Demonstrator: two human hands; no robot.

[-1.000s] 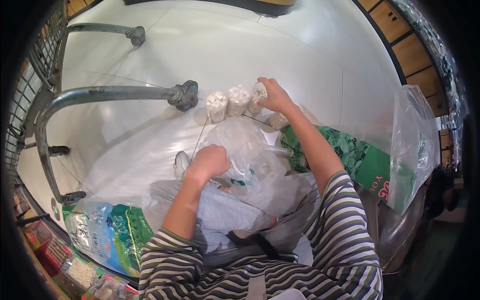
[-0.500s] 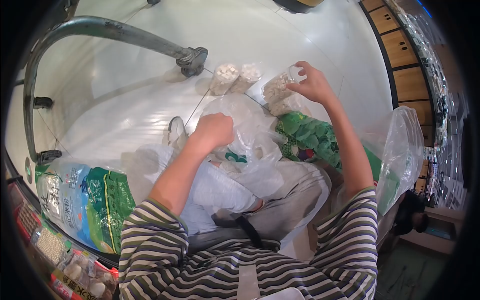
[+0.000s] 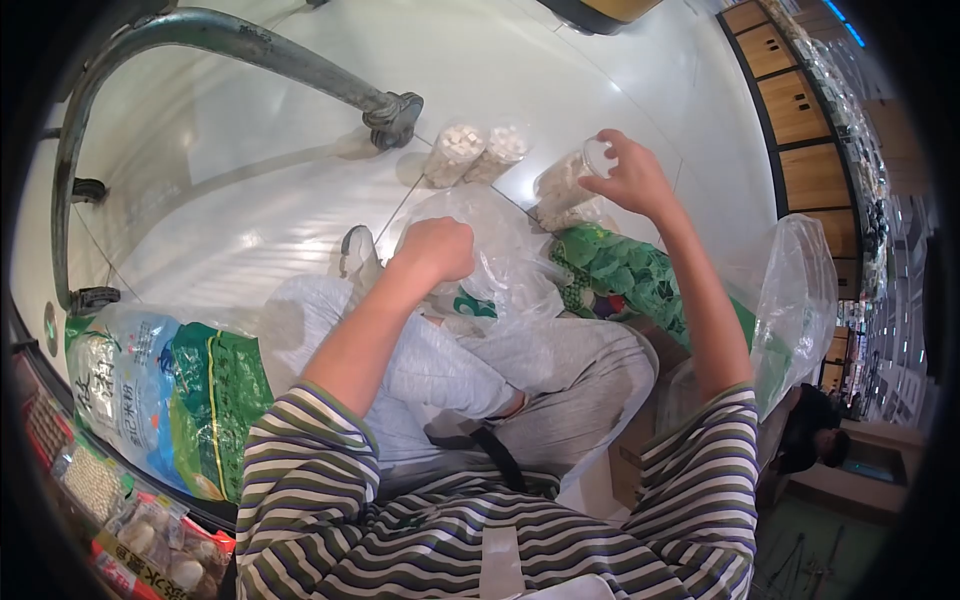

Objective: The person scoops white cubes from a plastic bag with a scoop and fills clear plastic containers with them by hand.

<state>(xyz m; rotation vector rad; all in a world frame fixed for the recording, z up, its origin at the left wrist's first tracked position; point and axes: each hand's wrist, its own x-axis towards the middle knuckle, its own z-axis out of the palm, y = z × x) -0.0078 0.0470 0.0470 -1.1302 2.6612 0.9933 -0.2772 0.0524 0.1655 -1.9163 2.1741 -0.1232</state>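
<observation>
My right hand (image 3: pixel 634 178) grips a clear plastic jar (image 3: pixel 562 186) near its rim. The jar leans, with pale pieces inside. Just below it, another clear container (image 3: pixel 572 216) with pale pieces is partly hidden. My left hand (image 3: pixel 438 248) is closed in a fist on a clear plastic bag (image 3: pixel 525 265), which spreads over my lap and the floor. Two more clear jars, a left one (image 3: pixel 457 157) and a right one (image 3: pixel 500 152), stand together on the floor, holding whitish chunks. A green printed bag (image 3: pixel 625 275) lies beneath my right forearm.
A metal frame with casters (image 3: pixel 250 42) stands at the upper left. Large printed food bags (image 3: pixel 165 400) are on my left, above packaged goods (image 3: pixel 150 540). A clear plastic bag (image 3: pixel 800 290) and wooden cabinets (image 3: pixel 808 105) are on the right.
My right hand and the jar have shifted slightly down and to the right in view. My left hand stays closed on the plastic bag, moving very little.
</observation>
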